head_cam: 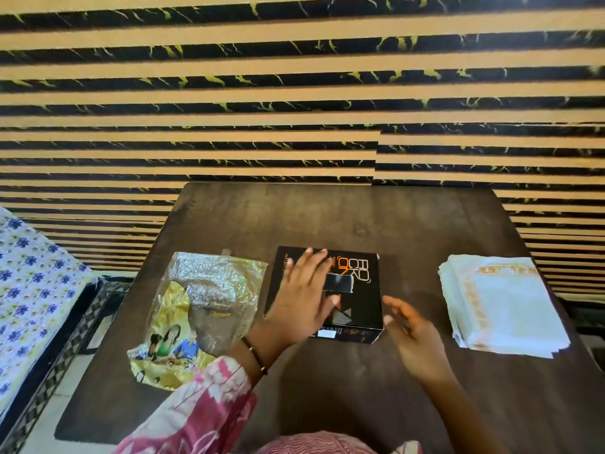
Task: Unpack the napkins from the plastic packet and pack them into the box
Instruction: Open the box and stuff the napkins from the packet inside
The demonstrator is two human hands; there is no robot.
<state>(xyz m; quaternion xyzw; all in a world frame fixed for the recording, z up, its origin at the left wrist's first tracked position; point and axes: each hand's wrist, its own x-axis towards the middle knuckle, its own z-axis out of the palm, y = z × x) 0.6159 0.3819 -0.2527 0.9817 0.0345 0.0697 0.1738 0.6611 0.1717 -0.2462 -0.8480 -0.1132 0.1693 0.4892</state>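
Left hand [302, 296] flat on closed box [355, 309]; napkins [501, 304] right

Head-worn camera looks forward and down, close over the table [327, 217].

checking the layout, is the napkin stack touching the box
Apart. The head view shows bare table between the napkin stack and the box.

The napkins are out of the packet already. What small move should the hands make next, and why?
Probably open the box: its top looks shut, the left hand lies flat on it, the right hand is empty beside it, and the napkins wait stacked to the right.
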